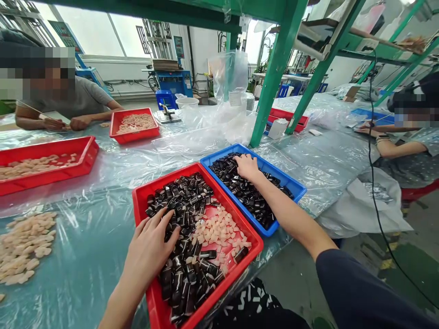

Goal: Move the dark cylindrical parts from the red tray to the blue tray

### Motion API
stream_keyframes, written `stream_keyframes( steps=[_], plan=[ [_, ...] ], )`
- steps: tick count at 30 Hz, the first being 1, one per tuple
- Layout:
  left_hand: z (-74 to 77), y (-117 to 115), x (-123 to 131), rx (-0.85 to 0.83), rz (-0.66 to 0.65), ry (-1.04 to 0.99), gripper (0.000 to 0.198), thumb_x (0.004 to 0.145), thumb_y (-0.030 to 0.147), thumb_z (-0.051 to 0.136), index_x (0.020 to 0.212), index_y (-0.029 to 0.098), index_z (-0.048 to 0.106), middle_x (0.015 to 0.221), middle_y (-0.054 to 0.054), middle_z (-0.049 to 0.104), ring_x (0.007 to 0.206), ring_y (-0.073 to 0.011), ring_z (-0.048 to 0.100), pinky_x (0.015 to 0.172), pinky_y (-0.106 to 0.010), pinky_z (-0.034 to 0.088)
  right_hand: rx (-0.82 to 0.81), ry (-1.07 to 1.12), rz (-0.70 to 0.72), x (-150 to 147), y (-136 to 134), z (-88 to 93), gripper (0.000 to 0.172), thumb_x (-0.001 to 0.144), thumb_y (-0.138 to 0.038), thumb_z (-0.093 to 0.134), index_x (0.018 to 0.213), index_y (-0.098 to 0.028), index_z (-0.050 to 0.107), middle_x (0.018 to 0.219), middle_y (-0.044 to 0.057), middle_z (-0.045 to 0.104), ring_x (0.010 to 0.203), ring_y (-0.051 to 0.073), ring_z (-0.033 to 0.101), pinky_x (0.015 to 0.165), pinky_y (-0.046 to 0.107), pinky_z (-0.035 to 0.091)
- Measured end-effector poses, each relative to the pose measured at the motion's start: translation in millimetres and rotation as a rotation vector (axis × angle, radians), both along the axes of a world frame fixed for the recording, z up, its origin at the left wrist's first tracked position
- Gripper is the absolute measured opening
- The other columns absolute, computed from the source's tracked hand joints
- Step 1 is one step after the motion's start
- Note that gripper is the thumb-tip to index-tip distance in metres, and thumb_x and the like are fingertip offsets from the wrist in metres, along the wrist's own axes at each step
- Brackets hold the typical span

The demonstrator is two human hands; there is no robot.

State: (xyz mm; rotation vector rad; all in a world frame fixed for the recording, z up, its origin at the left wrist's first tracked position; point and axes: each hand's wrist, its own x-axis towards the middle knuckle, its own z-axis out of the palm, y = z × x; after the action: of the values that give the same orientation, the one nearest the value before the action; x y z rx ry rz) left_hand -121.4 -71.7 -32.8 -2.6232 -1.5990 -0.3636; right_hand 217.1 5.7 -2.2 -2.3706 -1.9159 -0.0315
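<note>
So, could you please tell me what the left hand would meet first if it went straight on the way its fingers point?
The left hand would most likely meet the black pieces heaped in the red tray; whether it already touches them is hard to tell here.

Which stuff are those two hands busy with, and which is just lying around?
In the job:
- left hand, on black pieces
- nearest red tray
- right hand, in the blue tray

Probably just about:
- small white box
- hanging black cable
- white sack
</note>
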Motion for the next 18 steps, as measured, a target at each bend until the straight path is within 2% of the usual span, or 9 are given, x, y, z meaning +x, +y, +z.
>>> stream_keyframes(
  steps=[2, 5, 9, 12, 14, 16, 18],
  plan=[
    [-0.1, -0.1, -0.5, -0.007, -0.003, -0.008, 0.049, 0.092, 0.041, 0.04, 0.129, 0.014, 0.06, 0.138, -0.012, 0.058, 0.118, -0.0319, 0.061, 0.106, -0.049, 0.039, 0.077, 0.014, 0.027, -0.2, -1.6, 2.6, 0.048, 0.089, -0.015, 0.054, 0.136, -0.018, 0.051, 0.135, 0.019, 0.054, 0.127, 0.036, 0.042, 0.101, 0.054, 0.037],
    [-1.0, 0.8, -2.0, -0.013, -0.024, -0.028, 0.049, 0.091, 0.043, 0.044, 0.128, 0.015, 0.06, 0.131, -0.013, 0.063, 0.114, -0.0332, 0.062, 0.102, -0.05, 0.043, 0.186, 0.039, 0.143, -15.5, -4.7, 6.1, 0.045, 0.094, -0.023, 0.05, 0.139, -0.017, 0.049, 0.14, 0.016, 0.051, 0.132, 0.03, 0.038, 0.107, 0.047, 0.035],
    [-3.6, 4.8, -4.9, -0.027, -0.059, -0.082, 0.045, 0.09, 0.039, 0.048, 0.125, 0.016, 0.063, 0.12, -0.012, 0.069, 0.106, -0.0322, 0.065, 0.094, -0.047, 0.048, 0.292, 0.22, 0.517, -44.8, -8.9, 7.7, 0.032, 0.094, -0.021, 0.051, 0.123, -0.014, 0.062, 0.129, 0.014, 0.06, 0.123, 0.027, 0.049, 0.105, 0.044, 0.038],
    [-2.8, 4.1, -5.5, -0.033, -0.073, -0.139, 0.038, 0.09, 0.034, 0.051, 0.12, 0.019, 0.067, 0.109, -0.01, 0.073, 0.097, -0.0293, 0.068, 0.088, -0.043, 0.05, 0.297, 0.312, 0.776, -61.4, -17.4, 11.9, 0.02, 0.093, -0.019, 0.053, 0.106, -0.016, 0.068, 0.117, 0.009, 0.067, 0.112, 0.021, 0.058, 0.102, 0.035, 0.043],
    [0.5, 0.0, -4.1, -0.042, -0.066, -0.178, 0.033, 0.09, 0.03, 0.053, 0.117, 0.02, 0.069, 0.102, -0.008, 0.075, 0.092, -0.0275, 0.069, 0.086, -0.042, 0.051, 0.309, 0.382, 0.865, -72.1, -28.7, 20.7, 0.017, 0.094, -0.018, 0.053, 0.101, -0.017, 0.068, 0.112, 0.007, 0.07, 0.107, 0.017, 0.062, 0.098, 0.031, 0.046],
    [4.9, -4.5, -1.5, -0.06, -0.056, -0.223, 0.029, 0.09, 0.027, 0.055, 0.114, 0.022, 0.071, 0.097, -0.006, 0.076, 0.087, -0.0252, 0.069, 0.084, -0.04, 0.051, 0.33, 0.568, 0.896, -83.4, -44.0, 34.6, 0.018, 0.094, -0.019, 0.052, 0.102, -0.017, 0.068, 0.109, 0.008, 0.07, 0.103, 0.018, 0.064, 0.094, 0.033, 0.048],
    [8.4, -6.8, 1.3, -0.065, -0.048, -0.283, 0.025, 0.09, 0.026, 0.058, 0.11, 0.023, 0.072, 0.092, -0.005, 0.077, 0.084, -0.0228, 0.069, 0.088, -0.041, 0.049, 0.261, 0.722, 0.932, -93.9, -59.9, 50.7, 0.017, 0.094, -0.021, 0.053, 0.101, -0.019, 0.067, 0.104, 0.006, 0.071, 0.096, 0.017, 0.065, 0.088, 0.033, 0.05]
  ],
)
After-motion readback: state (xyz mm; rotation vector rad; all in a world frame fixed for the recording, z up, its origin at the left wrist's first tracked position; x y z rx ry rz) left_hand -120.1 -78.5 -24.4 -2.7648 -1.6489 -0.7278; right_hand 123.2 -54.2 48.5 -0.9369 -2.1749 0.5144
